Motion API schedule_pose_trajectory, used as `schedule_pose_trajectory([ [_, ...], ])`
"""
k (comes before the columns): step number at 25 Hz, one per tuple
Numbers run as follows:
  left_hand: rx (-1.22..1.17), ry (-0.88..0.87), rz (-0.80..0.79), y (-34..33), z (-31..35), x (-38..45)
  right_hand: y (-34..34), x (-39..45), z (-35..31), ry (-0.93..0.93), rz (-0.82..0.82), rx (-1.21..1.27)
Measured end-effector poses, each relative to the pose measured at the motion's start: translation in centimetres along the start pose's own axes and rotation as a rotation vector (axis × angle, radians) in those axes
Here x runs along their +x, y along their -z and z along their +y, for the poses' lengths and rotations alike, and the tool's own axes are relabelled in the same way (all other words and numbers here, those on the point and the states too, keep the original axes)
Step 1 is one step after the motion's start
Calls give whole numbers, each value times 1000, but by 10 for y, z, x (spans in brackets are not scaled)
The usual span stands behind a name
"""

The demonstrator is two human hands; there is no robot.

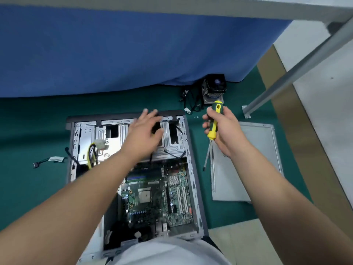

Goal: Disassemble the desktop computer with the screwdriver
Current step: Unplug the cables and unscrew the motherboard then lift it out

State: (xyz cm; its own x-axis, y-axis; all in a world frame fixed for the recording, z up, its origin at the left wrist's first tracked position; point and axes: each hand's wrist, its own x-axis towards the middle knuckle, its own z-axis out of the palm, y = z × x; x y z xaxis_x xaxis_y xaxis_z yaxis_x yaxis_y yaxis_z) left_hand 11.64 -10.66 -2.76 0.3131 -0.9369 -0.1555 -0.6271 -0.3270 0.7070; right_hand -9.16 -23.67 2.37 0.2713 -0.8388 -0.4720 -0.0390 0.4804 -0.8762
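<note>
Head view: the case [131,169] is lying open on its side on the floor, directly in front of the person. Its side panel [246,163] has been taken off and laid just to the right. A cooler [214,88] with a fan has been set apart beyond the case, beside loose black cables [191,101], and two small screws [196,117] are lying near them. The task is judged partly done: the board [158,194] is still seated in the case with its socket bare, the drive cage [122,138] is still in place, and a yellow-and-black wire bundle [91,153] is still inside.

The screwdriver [213,127] is gripped by the right hand [222,129], fingers curled round its yellow handle, tip held down over the gap between case and panel. The left hand [146,131] is spread open, blurred, over the cage.

The floor is covered by a green mat [28,188], with brown board [309,150] and pale flooring to the right. A blue cloth [124,50] is hung from a desk [229,10], whose grey metal leg [298,67] slants to a foot plate on the mat.
</note>
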Motion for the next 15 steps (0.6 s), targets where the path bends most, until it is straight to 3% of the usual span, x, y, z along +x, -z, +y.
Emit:
schedule_pose_trajectory([
  [2, -168, -71, -44, -13, 19, -38, -14, -31, 0, 18, -34, 142],
  [4, -275, -97, -211, -23, 28, -75, -32, -59, 11, 49, -68, 245],
  [7, -300, -104, -277, -25, 17, -105, -59, -96, 39, 138, -60, 261],
  [12, -154, -150, -332, -4, -26, -131, -71, -133, 78, 174, 26, -348],
  [15, 53, -153, -447, 9, -49, -141, -70, -149, 94, 178, -6, -448],
])
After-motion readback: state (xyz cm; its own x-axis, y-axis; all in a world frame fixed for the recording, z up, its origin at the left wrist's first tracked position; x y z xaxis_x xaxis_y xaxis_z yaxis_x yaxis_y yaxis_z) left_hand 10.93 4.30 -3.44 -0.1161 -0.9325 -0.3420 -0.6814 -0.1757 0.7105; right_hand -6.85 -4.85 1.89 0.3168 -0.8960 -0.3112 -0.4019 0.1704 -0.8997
